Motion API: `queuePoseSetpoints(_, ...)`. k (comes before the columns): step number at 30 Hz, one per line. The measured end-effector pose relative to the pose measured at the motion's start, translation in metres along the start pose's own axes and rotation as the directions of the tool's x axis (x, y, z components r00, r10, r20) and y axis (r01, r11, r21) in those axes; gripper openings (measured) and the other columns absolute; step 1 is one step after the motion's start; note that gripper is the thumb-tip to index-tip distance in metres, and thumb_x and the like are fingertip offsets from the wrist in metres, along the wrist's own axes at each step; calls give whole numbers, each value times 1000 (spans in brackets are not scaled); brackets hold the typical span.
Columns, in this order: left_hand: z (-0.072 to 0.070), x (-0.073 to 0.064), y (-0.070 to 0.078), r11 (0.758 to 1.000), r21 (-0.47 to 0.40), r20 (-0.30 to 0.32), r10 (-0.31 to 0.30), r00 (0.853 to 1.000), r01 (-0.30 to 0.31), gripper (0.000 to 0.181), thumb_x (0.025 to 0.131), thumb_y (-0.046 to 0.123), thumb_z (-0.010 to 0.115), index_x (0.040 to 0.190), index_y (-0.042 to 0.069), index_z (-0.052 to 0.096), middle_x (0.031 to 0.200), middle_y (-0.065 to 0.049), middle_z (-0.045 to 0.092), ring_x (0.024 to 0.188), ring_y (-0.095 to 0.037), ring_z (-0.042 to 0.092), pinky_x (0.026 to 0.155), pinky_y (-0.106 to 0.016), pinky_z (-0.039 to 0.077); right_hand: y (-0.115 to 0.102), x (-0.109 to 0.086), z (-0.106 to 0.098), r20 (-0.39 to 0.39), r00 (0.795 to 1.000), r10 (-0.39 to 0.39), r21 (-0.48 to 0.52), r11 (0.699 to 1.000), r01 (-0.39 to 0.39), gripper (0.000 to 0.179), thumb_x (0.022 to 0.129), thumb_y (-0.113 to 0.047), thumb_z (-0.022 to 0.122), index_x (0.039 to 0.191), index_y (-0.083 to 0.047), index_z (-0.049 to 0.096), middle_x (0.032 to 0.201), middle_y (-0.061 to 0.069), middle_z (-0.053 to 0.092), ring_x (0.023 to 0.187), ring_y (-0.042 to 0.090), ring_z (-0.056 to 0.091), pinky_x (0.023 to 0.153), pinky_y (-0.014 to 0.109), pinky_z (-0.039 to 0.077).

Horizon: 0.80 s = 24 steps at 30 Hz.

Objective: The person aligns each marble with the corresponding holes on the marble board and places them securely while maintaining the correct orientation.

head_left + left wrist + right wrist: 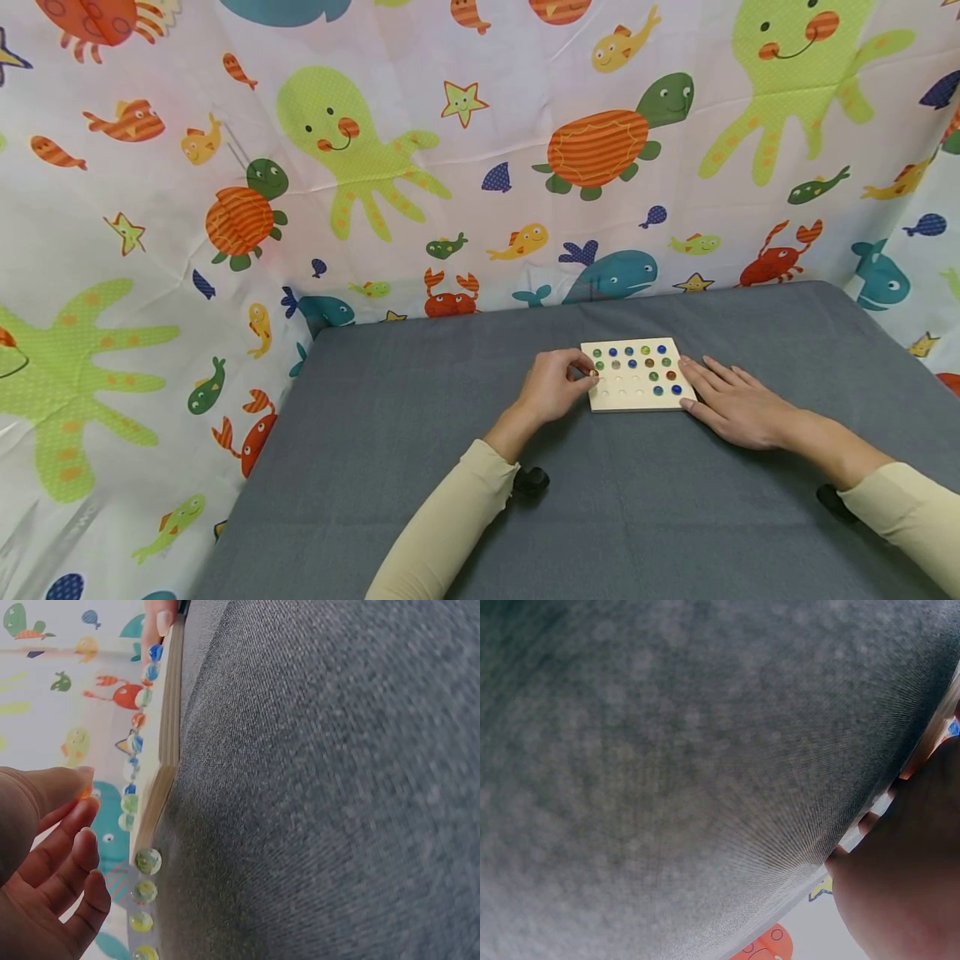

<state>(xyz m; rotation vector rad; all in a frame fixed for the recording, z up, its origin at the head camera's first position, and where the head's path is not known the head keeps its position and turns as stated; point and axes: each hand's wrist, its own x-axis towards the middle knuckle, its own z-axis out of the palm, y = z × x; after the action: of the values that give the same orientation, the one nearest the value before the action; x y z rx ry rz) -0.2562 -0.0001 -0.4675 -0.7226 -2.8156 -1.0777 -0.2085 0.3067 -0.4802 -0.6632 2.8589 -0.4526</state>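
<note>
A pale wooden board with rows of round hollows lies on the grey cloth. Colored glass marbles fill its back rows and part of its right side; several front-left hollows are bare. At the board's left edge my left hand pinches a small orange-tinted marble between thumb and index finger, mostly covered by the fingertips. My right hand lies with straight fingers against the board's right edge, thumb at the front corner. In the left wrist view, several clear yellow-green marbles sit in a line beyond the board's corner.
Grey cloth covers the table around the board. A white curtain printed with sea animals hangs behind and at both sides. Dark devices are strapped at both wrists.
</note>
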Motion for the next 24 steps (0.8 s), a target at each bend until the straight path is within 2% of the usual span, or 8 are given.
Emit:
queuePoseSetpoints(7,5,1,2,1000,-2,17,-10,1000,10,10,95,26,76,103,19,76,92,11,71,66,-1,53,56,-19,42,0,-1,1,-1,1000,-1,2,1000,1,75,109,-50,42,162,-1,21,167,23,21,151,50,16,114,71,13)
queuePoseSetpoints(16,11,8,11,1000,-5,50,17,999,-17,8,95,23,76,100,17,77,93,8,72,68,-1,55,62,-16,43,-1,-2,2,0,1000,1,0,1000,-1,76,108,-50,42,162,-2,21,167,23,21,151,50,16,114,70,13)
queuePoseSetpoints(24,22,15,18,999,49,48,-25,999,23,10,94,27,77,102,21,78,90,15,71,71,3,55,62,-14,42,0,-2,2,1,1000,1,2,1000,-1,76,108,-50,42,162,-1,20,167,23,21,152,50,16,115,70,12)
